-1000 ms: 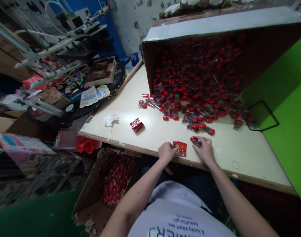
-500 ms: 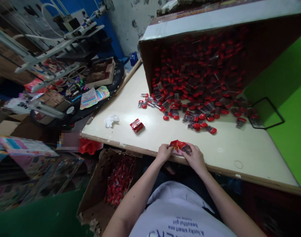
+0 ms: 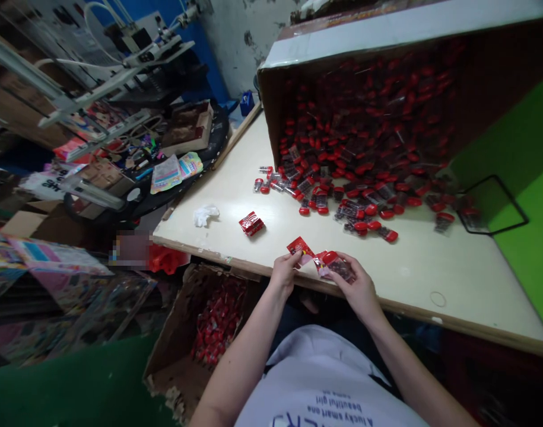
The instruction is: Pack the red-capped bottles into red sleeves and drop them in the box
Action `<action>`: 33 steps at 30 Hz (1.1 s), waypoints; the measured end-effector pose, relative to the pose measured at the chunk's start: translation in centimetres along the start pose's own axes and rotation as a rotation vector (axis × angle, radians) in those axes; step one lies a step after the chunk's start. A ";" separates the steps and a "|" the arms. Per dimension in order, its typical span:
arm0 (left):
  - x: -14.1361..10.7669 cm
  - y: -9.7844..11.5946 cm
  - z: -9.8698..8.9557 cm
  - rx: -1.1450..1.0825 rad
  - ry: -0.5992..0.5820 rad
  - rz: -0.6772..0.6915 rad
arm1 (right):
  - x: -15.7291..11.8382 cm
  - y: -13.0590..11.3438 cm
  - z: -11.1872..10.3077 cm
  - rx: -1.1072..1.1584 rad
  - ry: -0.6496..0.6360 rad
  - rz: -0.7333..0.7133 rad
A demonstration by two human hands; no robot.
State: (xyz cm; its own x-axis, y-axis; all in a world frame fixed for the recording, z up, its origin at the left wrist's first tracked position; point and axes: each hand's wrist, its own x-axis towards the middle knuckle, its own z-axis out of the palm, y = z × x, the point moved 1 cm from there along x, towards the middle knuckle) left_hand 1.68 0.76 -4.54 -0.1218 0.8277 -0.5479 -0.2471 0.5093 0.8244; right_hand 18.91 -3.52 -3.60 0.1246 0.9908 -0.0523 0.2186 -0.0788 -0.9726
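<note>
At the table's front edge, my left hand (image 3: 283, 274) pinches a red printed card (image 3: 299, 246) between thumb and fingers. My right hand (image 3: 359, 289) grips a small clear pack with a red top (image 3: 339, 265) and dark contents; another red printed piece lies against it. The two hands are a little apart, and fine detail of the prints is too small to read. Beyond my left hand rests a red shiny bundle (image 3: 251, 224). Many similar clear packs with red caps (image 3: 364, 209) spill over the table from a large tipped carton (image 3: 342, 59).
A crumpled white tissue (image 3: 206, 216) and a rubber band (image 3: 437, 298) lie on the white table (image 3: 413, 255). A black wire frame (image 3: 494, 231) stands at right. Below the edge, an open carton (image 3: 164, 344) holds red items. A machine (image 3: 120, 77) is at left.
My hands have moved apart, the left one to the left. The red card now shows separately in my left hand, while the clear pack stays in my right.
</note>
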 end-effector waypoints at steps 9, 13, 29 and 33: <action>-1.7 2.6 0.3 -0.333 0.083 -0.115 | -1.3 -2.4 2.3 0.026 -0.062 -0.057; -2.3 2.9 0.4 -0.401 0.042 -0.116 | -1.4 -3.2 3.3 -0.004 -0.036 -0.097; -3.2 2.6 0.8 -0.430 0.037 -0.082 | -1.7 -3.4 4.2 0.039 -0.008 -0.068; -3.5 2.3 1.0 -0.395 0.038 -0.040 | -1.5 -3.1 4.4 0.067 0.018 -0.047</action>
State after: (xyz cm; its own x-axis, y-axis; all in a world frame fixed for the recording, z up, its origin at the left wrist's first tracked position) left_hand 2.51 -0.76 -0.55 -0.1380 0.7962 -0.5890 -0.6025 0.4045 0.6880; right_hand 13.80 -4.26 -1.46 0.1336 0.9910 -0.0025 0.1599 -0.0240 -0.9868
